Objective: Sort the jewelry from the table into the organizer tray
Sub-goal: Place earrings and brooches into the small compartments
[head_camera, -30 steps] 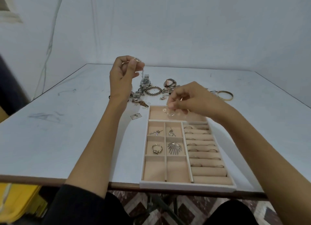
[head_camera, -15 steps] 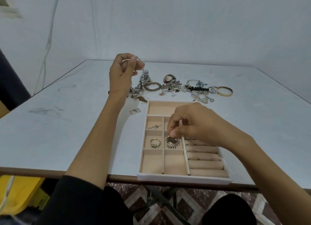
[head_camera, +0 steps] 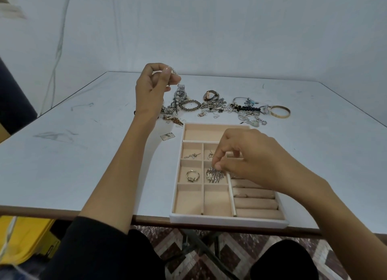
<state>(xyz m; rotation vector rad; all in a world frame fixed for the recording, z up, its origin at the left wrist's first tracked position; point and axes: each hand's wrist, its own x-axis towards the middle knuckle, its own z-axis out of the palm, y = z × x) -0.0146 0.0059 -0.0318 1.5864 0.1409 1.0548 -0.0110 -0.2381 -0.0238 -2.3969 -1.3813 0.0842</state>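
A beige organizer tray (head_camera: 228,220) lies at the table's near edge. Its small compartments hold a ring (head_camera: 192,176), two small earrings (head_camera: 191,155) and a silver fan-shaped brooch (head_camera: 214,176). Ring rolls (head_camera: 255,204) fill its right side. My right hand (head_camera: 251,164) hovers over the tray, thumb and forefinger pinching the top of the brooch. My left hand (head_camera: 152,91) is raised above the table and pinches a thin silver chain (head_camera: 173,71) at its fingertips. Behind the tray lies a row of loose jewelry (head_camera: 217,107).
The row holds a silver watch (head_camera: 180,93), a beaded bracelet (head_camera: 190,105), dark beads (head_camera: 249,109) and a gold bangle (head_camera: 279,111). A small square tag (head_camera: 167,136) lies left of the tray. The white table (head_camera: 83,164) meets a wall behind.
My right hand moved from the tray's long top compartment toward me, down to the brooch compartment. The left hand stayed raised with the chain.
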